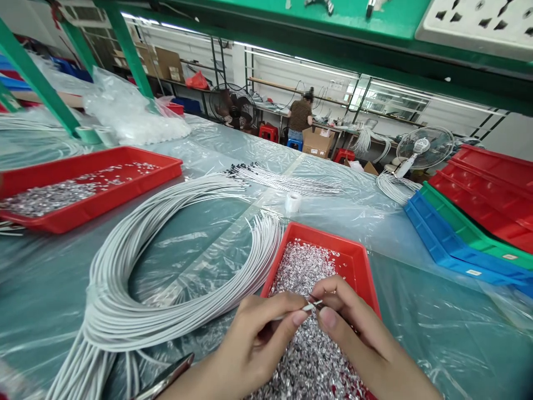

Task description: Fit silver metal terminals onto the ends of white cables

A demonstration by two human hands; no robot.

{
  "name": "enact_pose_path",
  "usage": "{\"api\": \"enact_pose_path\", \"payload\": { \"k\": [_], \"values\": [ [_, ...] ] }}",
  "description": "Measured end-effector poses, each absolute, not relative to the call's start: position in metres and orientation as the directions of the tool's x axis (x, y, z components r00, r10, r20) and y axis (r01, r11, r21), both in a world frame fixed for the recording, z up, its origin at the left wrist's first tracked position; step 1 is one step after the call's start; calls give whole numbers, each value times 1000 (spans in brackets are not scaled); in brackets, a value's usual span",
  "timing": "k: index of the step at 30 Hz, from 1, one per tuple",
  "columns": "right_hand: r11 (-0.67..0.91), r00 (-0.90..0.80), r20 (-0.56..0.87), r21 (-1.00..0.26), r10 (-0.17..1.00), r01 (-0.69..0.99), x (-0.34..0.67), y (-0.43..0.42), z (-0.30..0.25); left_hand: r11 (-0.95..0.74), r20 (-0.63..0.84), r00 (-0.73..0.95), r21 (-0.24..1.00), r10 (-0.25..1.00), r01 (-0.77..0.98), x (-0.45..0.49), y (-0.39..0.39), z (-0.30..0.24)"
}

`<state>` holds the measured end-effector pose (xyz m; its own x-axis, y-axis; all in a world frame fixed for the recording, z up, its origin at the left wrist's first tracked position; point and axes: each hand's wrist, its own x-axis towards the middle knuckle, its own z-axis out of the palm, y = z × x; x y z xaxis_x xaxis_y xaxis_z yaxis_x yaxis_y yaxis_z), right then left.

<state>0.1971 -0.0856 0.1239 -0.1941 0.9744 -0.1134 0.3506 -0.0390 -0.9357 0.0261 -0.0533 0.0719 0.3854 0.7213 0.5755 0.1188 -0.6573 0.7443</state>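
Observation:
My left hand pinches the end of a thin white wire between thumb and forefinger. My right hand meets it from the right, its thumb and forefinger closed on a tiny silver metal piece at the wire's tip. Both hands hover over a red tray heaped with small shiny metal terminals. A large looped bundle of white wires lies on the plastic-covered table to the left.
A second red tray with metal pieces sits at far left. A white tape roll and black-tipped wires lie behind. Stacked blue, green and red trays stand at right. A person sits at a far bench.

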Motion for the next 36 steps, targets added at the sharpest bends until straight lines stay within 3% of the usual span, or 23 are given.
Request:
{"api": "enact_pose_path", "payload": {
  "k": [12,21,25,30,36],
  "values": [
    [-181,-306,-217,-973,927,144,198,-84,121,-873,772,416,376,481,311,23,-49,67],
    [-263,-353,-208,-958,912,-116,188,-85,114,-899,840,362,294,405,323,22,-49,65],
    [-269,-327,-202,-947,923,-176,179,-85,113,-881,834,329,338,444,332,22,-52,65],
    [-193,-222,-143,-956,964,-222,163,-88,109,-818,789,247,489,563,303,24,-55,64],
    [-175,-189,-154,-980,970,-99,157,-79,88,-690,689,69,705,721,165,26,-60,57]
  ]
}}
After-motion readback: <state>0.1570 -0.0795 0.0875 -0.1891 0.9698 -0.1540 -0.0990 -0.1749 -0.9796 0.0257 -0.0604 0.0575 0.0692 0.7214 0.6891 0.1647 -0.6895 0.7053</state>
